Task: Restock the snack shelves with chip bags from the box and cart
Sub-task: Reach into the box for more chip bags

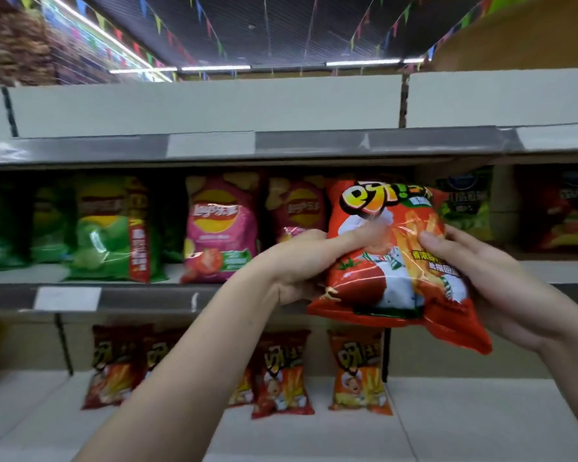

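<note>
pink bag [219,228]: "lay's" logo read, chinese characters beside it blurred | second pink bag [296,208]: same logo, blurred | held red bag [394,261]: large yellow chinese logo, smaller chinese print only partly legible | shelf tags [66,298]: nothing legible

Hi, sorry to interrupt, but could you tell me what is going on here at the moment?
A person is restocking snack shelves. Both the left hand and right hand grip a red chip bag, held up in front of the middle shelf, where green and pink bags stand. Similar red bags stand on the shelf below.
</note>
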Action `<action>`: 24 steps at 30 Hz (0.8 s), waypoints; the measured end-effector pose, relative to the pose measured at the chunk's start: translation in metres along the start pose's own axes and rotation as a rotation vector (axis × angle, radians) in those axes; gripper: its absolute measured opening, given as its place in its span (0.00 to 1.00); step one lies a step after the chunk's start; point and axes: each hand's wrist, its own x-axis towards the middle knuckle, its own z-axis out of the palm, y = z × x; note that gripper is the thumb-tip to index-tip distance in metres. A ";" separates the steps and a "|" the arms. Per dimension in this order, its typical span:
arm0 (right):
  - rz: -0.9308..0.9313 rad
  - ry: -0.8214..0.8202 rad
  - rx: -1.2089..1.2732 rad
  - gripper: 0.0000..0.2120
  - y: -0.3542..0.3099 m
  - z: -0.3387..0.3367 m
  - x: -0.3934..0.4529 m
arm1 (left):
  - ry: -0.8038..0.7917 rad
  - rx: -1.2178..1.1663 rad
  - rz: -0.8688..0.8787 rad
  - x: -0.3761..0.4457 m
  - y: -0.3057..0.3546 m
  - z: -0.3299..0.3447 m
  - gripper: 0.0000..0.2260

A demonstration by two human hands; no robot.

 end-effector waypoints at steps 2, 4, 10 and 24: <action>-0.002 -0.064 -0.014 0.26 0.003 0.026 -0.001 | 0.039 -0.002 0.017 -0.022 -0.008 -0.018 0.33; -0.024 -0.107 -0.008 0.28 0.008 0.050 -0.003 | 0.069 -0.024 0.031 -0.046 -0.017 -0.034 0.29; -0.038 -0.249 0.042 0.37 0.038 0.116 -0.009 | 0.185 0.023 0.038 -0.109 -0.053 -0.082 0.32; 0.074 -0.446 0.152 0.46 0.117 0.185 -0.028 | 0.132 -0.017 -0.034 -0.176 -0.138 -0.128 0.31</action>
